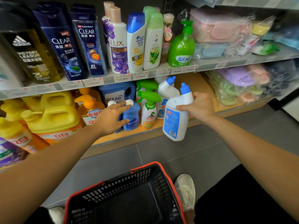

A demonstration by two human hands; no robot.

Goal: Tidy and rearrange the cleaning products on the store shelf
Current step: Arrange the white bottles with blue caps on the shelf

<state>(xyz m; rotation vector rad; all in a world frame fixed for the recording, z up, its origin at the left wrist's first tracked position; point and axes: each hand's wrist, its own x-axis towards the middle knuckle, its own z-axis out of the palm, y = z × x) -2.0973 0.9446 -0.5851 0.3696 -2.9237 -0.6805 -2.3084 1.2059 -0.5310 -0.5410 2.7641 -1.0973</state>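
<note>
My right hand (pixel 199 107) grips a white toilet-cleaner bottle (pixel 175 120) with a blue angled cap, held in front of the bottom shelf's edge, label facing me. A second such bottle (pixel 166 89) stands on the wooden bottom shelf (pixel 199 84) behind it. My left hand (pixel 111 118) reaches with straight fingers to a small blue detergent bottle (pixel 131 117) with a white cap; its fingertips touch the cap and the thumb lies against the bottle's side. Two green-trigger spray bottles (pixel 149 109) stand between the blue bottles and the white ones.
Yellow detergent jugs (pixel 53 117) and an orange pump bottle (pixel 89 107) fill the shelf's left. Shampoos and a green soap pump (pixel 182 46) stand on the shelf above. Bagged plastic goods (pixel 239 84) sit at the right. A dark basket with red rim (pixel 161 172) stands on the floor below.
</note>
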